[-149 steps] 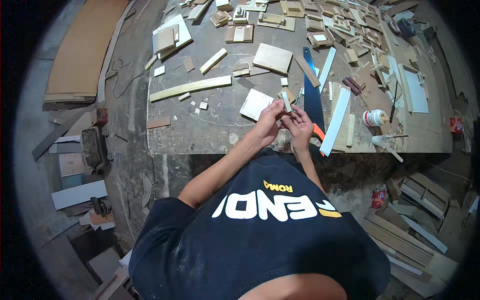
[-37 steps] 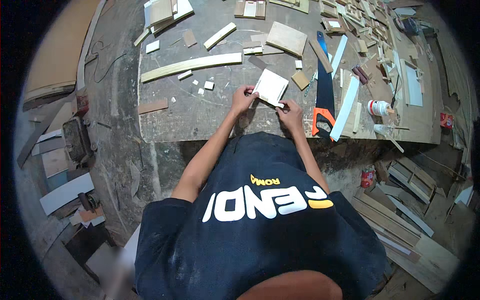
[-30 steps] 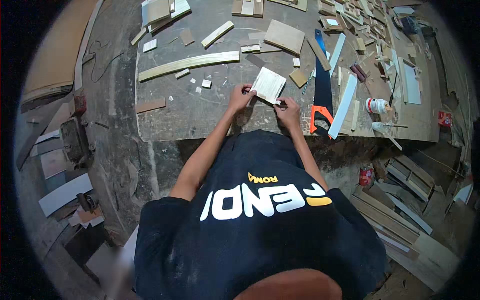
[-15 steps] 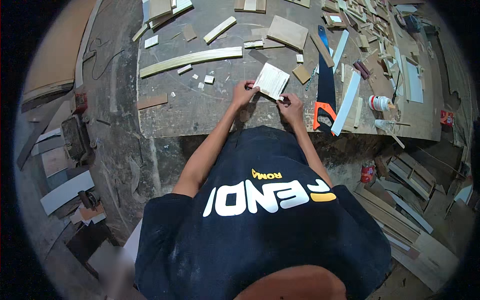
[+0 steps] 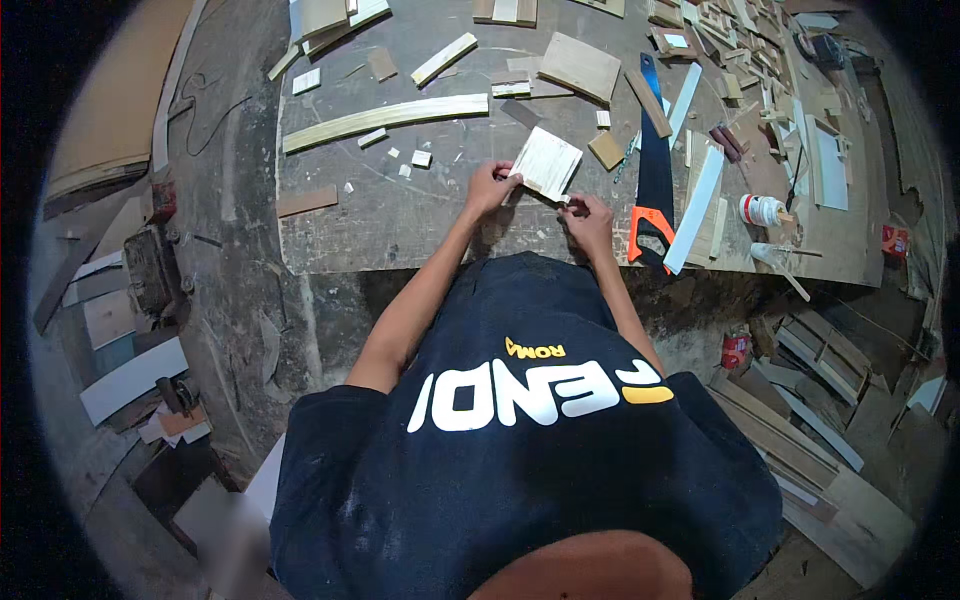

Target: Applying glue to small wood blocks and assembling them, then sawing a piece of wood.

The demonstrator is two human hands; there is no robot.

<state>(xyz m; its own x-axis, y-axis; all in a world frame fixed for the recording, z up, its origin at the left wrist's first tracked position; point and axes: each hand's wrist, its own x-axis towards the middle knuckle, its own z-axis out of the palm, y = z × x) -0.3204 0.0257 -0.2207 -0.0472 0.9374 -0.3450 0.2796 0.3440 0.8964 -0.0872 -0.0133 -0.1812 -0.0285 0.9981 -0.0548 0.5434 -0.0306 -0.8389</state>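
A pale, square wooden piece (image 5: 545, 163) with a streaky top is tilted over the workbench between my hands. My left hand (image 5: 490, 187) grips its left corner, thumb on top and fingers curled at the edge. At the near right corner, my right hand (image 5: 588, 220) has its fingertips pinched together on the edge. Whether those fingertips also hold a tiny bit of wood is too small to tell. Just right of the piece lies a small tan wood square (image 5: 605, 152). Farther right rests a handsaw (image 5: 655, 170) with an orange and black handle.
A long wood strip (image 5: 390, 120) and small offcuts lie left on the workbench (image 5: 400, 225). Beyond my hands is a flat board (image 5: 580, 67). To the right are a white strip (image 5: 695, 210), a white glue bottle (image 5: 762, 210) and a heap of scraps (image 5: 720, 35).
Very little differs. My right hand has shifted slightly nearer to me at the corner of the wooden piece, and my left hand keeps its grip. The whole view has moved a touch.
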